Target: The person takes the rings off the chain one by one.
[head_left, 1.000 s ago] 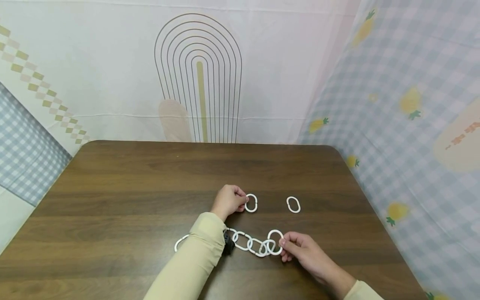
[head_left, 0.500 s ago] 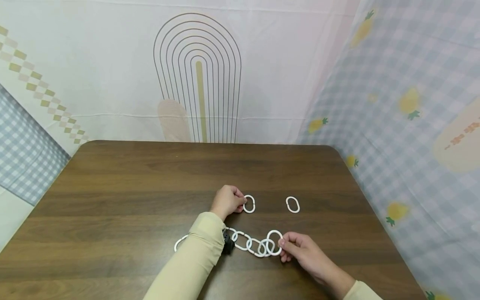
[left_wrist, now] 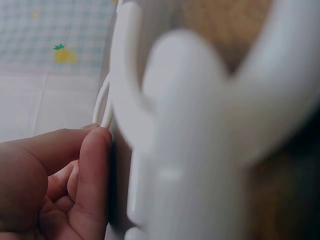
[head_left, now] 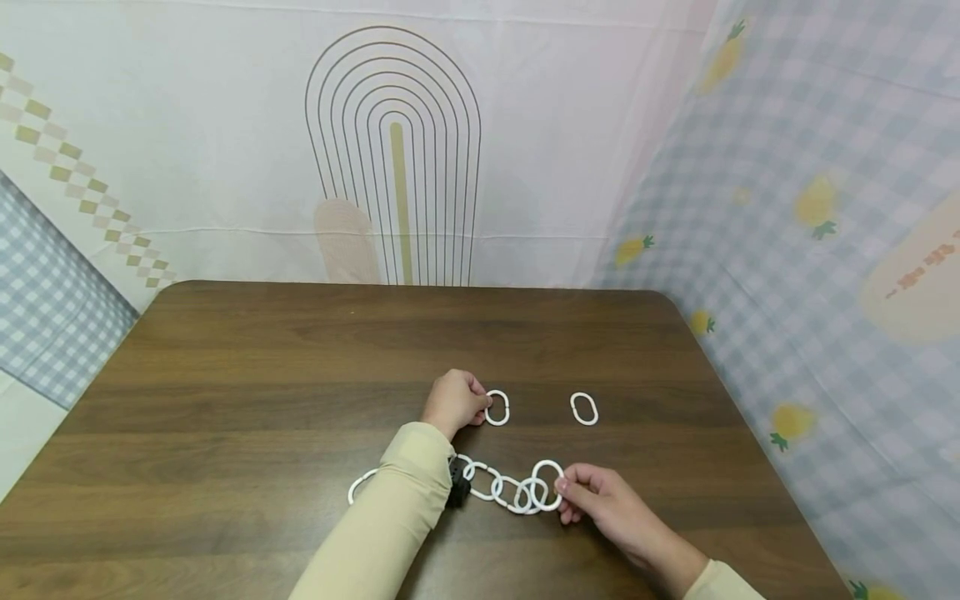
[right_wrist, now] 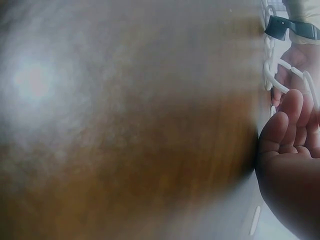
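In the head view my left hand pinches the near side of a white oval plastic chain link between thumb and fingers, over the middle of the table. My right hand grips the end link of a white chain, lower right. That end link overlaps its neighbours; the rest runs left and passes behind the left forearm. The left wrist view has the left fingers on their link, with blurred chain links close in front. Curled right fingers meet a link in the right wrist view.
A second loose white link lies flat to the right. Another white link shows left of the beige sleeve. A black wrist camera sits over the chain. The brown wooden table ends at patterned cloth.
The link in my left hand has shifted slightly left, closer in to the fingers. Both hands and the chain hold nearly the same places.
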Demonstrator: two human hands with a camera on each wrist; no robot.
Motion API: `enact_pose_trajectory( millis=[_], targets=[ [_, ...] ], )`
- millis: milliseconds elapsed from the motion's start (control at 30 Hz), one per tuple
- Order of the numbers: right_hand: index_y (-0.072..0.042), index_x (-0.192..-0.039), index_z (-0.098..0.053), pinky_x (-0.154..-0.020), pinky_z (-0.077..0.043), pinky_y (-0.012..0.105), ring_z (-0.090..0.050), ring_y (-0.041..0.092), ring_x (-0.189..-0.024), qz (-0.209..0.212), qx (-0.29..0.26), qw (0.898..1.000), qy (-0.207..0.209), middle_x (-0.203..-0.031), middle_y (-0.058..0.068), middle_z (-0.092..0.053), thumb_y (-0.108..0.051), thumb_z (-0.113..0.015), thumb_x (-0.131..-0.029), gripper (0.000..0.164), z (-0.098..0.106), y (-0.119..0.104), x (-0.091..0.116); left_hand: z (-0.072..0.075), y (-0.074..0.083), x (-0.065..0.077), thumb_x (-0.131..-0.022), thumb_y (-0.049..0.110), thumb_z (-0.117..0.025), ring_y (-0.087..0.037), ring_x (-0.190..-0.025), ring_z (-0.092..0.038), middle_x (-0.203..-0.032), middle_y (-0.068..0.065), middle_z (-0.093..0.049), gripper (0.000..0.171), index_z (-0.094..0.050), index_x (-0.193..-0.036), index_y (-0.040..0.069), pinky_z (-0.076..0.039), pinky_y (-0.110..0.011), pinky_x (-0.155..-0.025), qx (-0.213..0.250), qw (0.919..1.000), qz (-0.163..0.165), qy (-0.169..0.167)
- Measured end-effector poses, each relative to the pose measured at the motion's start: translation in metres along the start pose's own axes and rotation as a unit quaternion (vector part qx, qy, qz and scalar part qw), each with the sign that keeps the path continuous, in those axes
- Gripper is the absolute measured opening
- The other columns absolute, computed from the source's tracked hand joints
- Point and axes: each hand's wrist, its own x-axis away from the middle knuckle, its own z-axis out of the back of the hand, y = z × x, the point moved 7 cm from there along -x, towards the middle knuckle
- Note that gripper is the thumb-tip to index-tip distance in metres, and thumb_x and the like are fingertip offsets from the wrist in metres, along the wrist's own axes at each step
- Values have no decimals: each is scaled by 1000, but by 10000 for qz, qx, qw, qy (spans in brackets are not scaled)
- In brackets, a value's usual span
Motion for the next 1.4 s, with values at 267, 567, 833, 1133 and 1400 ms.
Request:
enact_pose_trajectory(
  millis=[267,567,833,1133,1400],
  targets=[
    [20,-95,-52,-67,-53,23,-63,9,-70,-11,11,10000,11,-77,2,-62,-12,-56,-102,33,0,0,0,0,1,1,-86,2,-76,-8,-48,-61,-61,-4,-63,13,-67,-76,2,-53,-20,-48,-120,9999,44,58],
    [21,-97,-51,-67,-54,24,-63,9,-70,-41,-20,10000,36,-78,2,-63,-15,-58,-102,37,0,-2,2,0,3,2,-86,3,-76,-9,-49,-61,-61,-5,-64,14,-66,-76,3,-52,-20,-48,-306,9995,82,67],
    [22,-97,-51,-67,-53,23,-63,9,-70,-27,-69,10000,39,-78,1,-62,-11,-56,-102,33,-1,-1,2,0,4,2,-86,3,-76,-7,-47,-59,-58,-3,-63,17,-65,-73,4,-51,-20,-48,-420,9991,41,55],
    [20,-96,-51,-66,-53,23,-62,9,-70,6,-141,9999,32,-77,2,-62,-9,-55,-102,30,-1,-3,3,1,5,4,-86,5,-76,-8,-48,-61,-59,-3,-63,17,-65,-73,5,-50,-20,-49,-526,9986,11,110],
    [23,-97,-49,-66,-53,23,-62,9,-69,65,-211,9998,8,-77,1,-61,-11,-55,-102,34,-1,-3,3,1,5,4,-85,6,-76,-9,-48,-62,-59,-3,-64,19,-64,-71,6,-50,-20,-48,-637,9979,3,151]
  ],
)
